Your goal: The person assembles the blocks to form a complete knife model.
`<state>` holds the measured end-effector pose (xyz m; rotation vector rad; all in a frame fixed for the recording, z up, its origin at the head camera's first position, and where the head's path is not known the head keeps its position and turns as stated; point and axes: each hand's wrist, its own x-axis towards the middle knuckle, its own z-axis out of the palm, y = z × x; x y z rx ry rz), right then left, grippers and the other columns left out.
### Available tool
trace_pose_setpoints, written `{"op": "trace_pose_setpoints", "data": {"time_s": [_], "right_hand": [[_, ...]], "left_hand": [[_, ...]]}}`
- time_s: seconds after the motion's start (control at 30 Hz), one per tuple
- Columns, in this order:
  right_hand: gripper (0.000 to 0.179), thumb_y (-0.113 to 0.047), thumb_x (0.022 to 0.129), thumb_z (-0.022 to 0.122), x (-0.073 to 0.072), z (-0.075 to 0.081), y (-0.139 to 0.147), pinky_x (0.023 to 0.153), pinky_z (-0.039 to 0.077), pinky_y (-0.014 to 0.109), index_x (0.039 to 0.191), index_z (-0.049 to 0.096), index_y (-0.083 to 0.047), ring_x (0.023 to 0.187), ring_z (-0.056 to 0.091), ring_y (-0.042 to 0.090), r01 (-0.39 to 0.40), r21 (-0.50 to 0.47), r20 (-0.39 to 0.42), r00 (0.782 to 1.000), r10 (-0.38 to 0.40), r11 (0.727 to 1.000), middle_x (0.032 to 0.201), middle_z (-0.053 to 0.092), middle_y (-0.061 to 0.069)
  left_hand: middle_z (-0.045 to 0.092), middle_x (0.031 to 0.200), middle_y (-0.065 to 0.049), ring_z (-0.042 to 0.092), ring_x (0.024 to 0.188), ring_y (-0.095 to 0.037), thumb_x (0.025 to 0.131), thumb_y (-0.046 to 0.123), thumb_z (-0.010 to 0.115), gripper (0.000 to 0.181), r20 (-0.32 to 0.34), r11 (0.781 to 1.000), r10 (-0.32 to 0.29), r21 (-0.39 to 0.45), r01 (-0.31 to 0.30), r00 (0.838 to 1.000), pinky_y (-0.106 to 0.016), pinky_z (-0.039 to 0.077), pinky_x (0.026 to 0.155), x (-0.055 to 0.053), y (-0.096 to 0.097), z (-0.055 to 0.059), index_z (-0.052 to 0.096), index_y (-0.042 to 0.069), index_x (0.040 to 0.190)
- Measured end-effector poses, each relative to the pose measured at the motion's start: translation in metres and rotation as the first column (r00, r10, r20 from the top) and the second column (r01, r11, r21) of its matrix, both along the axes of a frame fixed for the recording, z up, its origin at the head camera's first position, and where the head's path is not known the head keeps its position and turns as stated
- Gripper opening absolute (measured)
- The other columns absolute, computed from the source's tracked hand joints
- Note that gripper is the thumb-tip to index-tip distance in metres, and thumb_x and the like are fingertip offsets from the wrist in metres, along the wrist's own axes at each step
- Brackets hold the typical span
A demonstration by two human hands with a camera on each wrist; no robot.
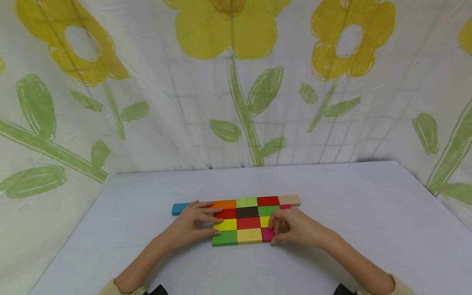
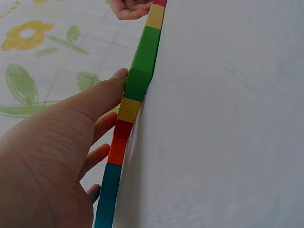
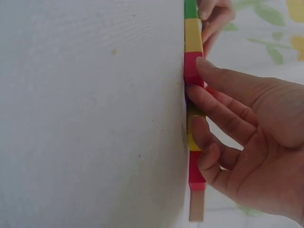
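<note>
Flat coloured wooden blocks lie side by side in several rows on the table. My left hand (image 1: 193,223) rests at their left end with fingers spread, the fingertips on the orange block (image 1: 225,204), the red block (image 1: 229,214) and the yellow block (image 1: 225,225). Its thumb touches the front green block (image 2: 141,66). At the front right corner, my right hand (image 1: 298,227) pinches the pink block (image 3: 192,66) between thumb and index finger; its other fingers curl beside a yellow block (image 3: 194,141). That hand partly covers the right ends of the rows.
A blue block (image 1: 179,209) sticks out at the back left, and a plain wood block (image 1: 289,200) at the back right. Between them are a light green block (image 1: 246,202) and a dark brown block (image 1: 247,212). A flower-printed curtain (image 1: 191,102) hangs behind the white table (image 1: 236,270).
</note>
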<state>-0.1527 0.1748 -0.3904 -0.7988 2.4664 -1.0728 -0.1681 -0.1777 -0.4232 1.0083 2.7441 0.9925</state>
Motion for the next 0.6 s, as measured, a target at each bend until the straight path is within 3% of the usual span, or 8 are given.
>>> {"op": "trace_pose_setpoints", "data": {"time_s": [0.27,0.43,0.6], "right_hand": [[0.021,-0.02,0.09,0.085,-0.004,0.007,0.013,0.068,0.056,0.024,0.102,0.07,-0.012,0.075,0.063,0.01,0.007,-0.043,0.004,1.0,-0.007,0.999,0.088,0.073,-0.008],[0.019,-0.019,0.093,0.082,-0.009,0.016,0.028,0.068,0.054,0.024,0.104,0.07,-0.009,0.078,0.062,0.011,0.014,-0.07,-0.063,0.998,-0.019,0.997,0.092,0.073,-0.007],[0.018,-0.019,0.094,0.081,-0.014,0.027,0.05,0.068,0.053,0.024,0.105,0.071,-0.009,0.077,0.061,0.013,0.077,-0.059,-0.149,0.985,-0.085,0.995,0.094,0.073,-0.006]], "left_hand": [[0.069,0.141,-0.003,0.05,0.144,-0.041,0.092,0.039,0.082,0.036,-0.013,1.0,-0.004,0.009,0.004,1.0,-0.077,0.024,0.118,-0.001,0.0,-0.001,0.081,0.022,0.124],[0.07,0.14,-0.003,0.053,0.142,-0.04,0.092,0.039,0.083,0.039,-0.027,1.0,-0.001,0.021,0.002,1.0,-0.076,0.026,0.117,-0.001,0.0,-0.002,0.08,0.02,0.126],[0.07,0.14,-0.004,0.055,0.141,-0.039,0.093,0.03,0.083,0.037,-0.041,0.999,0.014,0.048,-0.012,0.999,-0.072,0.03,0.119,0.0,0.0,0.001,0.079,0.015,0.126]]}}
